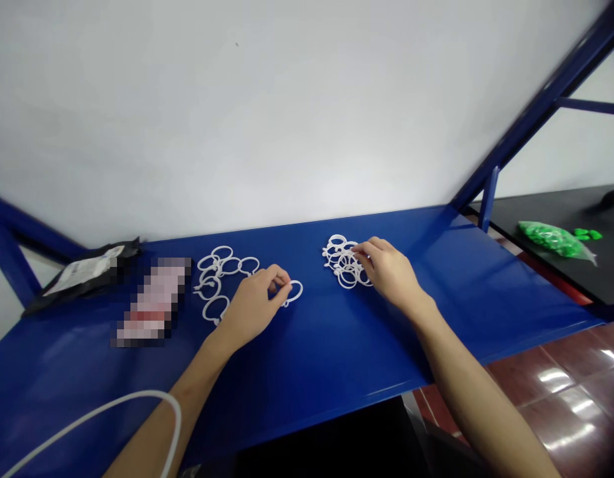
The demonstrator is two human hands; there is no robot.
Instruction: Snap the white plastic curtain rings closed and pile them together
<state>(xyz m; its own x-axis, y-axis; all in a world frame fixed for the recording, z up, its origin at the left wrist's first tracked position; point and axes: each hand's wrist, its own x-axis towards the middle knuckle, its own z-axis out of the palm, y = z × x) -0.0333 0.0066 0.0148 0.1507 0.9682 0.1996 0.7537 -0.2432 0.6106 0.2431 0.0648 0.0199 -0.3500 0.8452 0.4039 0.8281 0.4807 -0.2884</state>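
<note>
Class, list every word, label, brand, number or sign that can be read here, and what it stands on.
No text can be read.
White label on the black package: print too small and blurred to read.
Pixelated item: anything printed is obscured.
White rings: no lettering visible.
Bag of green pieces: none legible.

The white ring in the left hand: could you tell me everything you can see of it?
The white ring is a thin, smooth round band, apparently plastic, with a small loop or tab at its lower edge. The thumb and fingers of the left hand pinch its left side, hiding part of it. It is seen against the blue table, between two groups of similar rings; whether it touches the tabletop is unclear.
</note>
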